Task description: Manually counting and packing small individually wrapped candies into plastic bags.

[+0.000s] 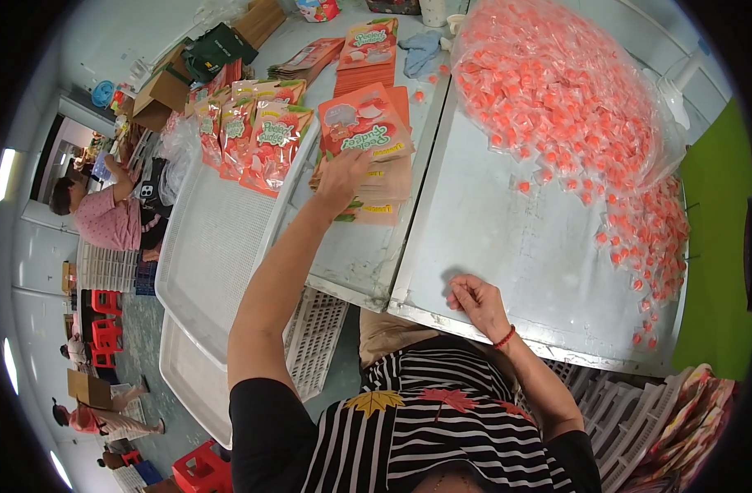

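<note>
Half-open left hand [343, 177], eleven o'clock, grip unclear, likely picks a flat coral-red plastic pouch [361, 122]; lifting needs pinching. Right hand [479, 304], four o'clock, curls loosely, seemingly empty.

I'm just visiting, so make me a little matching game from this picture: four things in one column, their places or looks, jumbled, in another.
Things
1. Left hand
2. Right hand
3. Glossy pouches
4. Cloth

Places or looks
A. Crumpled and blue
B. Near the front edge of the metal table
C. At the far end of a white tray
D. On a flat pink-red pouch

Pairs: 1-D, 2-B, 3-C, 4-A
</note>
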`<state>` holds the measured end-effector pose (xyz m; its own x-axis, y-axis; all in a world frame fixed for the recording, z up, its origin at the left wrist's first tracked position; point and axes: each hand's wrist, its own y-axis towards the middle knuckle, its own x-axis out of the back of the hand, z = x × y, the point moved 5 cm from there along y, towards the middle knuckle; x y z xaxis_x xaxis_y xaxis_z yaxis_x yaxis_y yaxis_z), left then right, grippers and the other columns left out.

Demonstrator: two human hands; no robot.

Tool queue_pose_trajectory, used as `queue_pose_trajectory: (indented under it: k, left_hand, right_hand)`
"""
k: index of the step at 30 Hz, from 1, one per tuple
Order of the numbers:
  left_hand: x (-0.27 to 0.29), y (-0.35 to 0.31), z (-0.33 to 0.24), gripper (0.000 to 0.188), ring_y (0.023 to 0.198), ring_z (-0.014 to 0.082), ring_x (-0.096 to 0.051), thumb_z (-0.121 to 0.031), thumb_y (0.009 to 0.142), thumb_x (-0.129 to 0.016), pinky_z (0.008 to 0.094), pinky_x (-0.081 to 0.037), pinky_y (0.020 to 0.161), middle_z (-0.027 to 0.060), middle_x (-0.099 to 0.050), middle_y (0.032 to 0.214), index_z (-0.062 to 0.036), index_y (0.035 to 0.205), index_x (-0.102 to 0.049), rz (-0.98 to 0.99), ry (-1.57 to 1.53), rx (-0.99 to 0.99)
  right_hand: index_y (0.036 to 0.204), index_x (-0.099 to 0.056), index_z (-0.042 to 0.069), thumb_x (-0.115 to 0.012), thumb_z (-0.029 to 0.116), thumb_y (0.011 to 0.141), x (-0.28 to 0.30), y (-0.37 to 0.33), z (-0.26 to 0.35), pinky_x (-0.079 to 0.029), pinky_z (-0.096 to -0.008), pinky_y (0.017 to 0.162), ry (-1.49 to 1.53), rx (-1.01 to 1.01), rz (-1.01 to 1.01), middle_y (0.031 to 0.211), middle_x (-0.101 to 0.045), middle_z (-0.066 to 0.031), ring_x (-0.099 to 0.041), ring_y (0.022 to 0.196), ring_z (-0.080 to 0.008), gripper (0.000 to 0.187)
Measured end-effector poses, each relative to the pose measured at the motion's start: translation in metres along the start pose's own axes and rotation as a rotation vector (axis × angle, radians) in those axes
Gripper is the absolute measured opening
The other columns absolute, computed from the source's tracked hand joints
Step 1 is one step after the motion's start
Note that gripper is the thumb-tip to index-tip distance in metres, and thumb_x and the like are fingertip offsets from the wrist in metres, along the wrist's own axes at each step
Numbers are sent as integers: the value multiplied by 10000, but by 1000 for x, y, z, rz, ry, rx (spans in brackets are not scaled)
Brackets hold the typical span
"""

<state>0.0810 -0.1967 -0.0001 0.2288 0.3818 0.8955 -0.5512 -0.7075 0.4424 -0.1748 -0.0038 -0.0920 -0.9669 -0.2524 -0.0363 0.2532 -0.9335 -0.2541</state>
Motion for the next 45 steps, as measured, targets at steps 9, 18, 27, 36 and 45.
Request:
queue_pose_trajectory:
  k: [9, 18, 27, 36, 45]
  left_hand:
    - [18, 21, 14, 155, 621, 185, -595, -114, 774, -710, 302, -466, 601, 104, -638, 707, -5, 862, -645, 197, -600, 575]
    - [40, 26, -56, 135, 652, 266, -600, -102, 749, -719, 361, -477, 626, 100, -614, 710, -25, 786, -614, -209, -384, 150]
    - [7, 4, -180, 179, 575, 114, -555, -115, 776, -744, 266, -430, 526, 50, -576, 644, 9, 743, -619, 109, -909, 390]
    - [-8, -4, -181, 91, 576, 222, -625, -79, 853, -636, 339, -471, 496, 92, -597, 658, -28, 863, -561, 4, -560, 281]
    - [-5, 0, -244, 205, 658, 288, -639, -54, 772, -595, 386, -511, 525, 127, -620, 799, -46, 965, -527, -22, -423, 14]
  right_hand:
    - [1056, -612, -42, -555, 142, 952, 0, 3, -4, -515, -224, 630, 17, -13, -4, 757, -653, -54, -616, 675, -88, 219]
    - [1073, -597, -37, -544, 152, 958, 2, 0, 6, -494, -224, 621, 52, 56, 10, 761, -641, -34, -576, 656, -77, 227]
    - [957, -602, -6, -540, 204, 935, 37, 28, 56, -474, -274, 602, -100, 158, -378, 663, -610, -81, -578, 603, -131, 221]
    - [762, -608, -2, -529, 207, 900, 67, 19, 12, -459, -320, 547, -108, 79, -498, 589, -608, -100, -587, 536, -198, 263]
    - [945, -549, 56, -616, 119, 853, 51, 0, 36, -476, -402, 523, -759, 417, -551, 662, -587, -128, -597, 576, -343, 130]
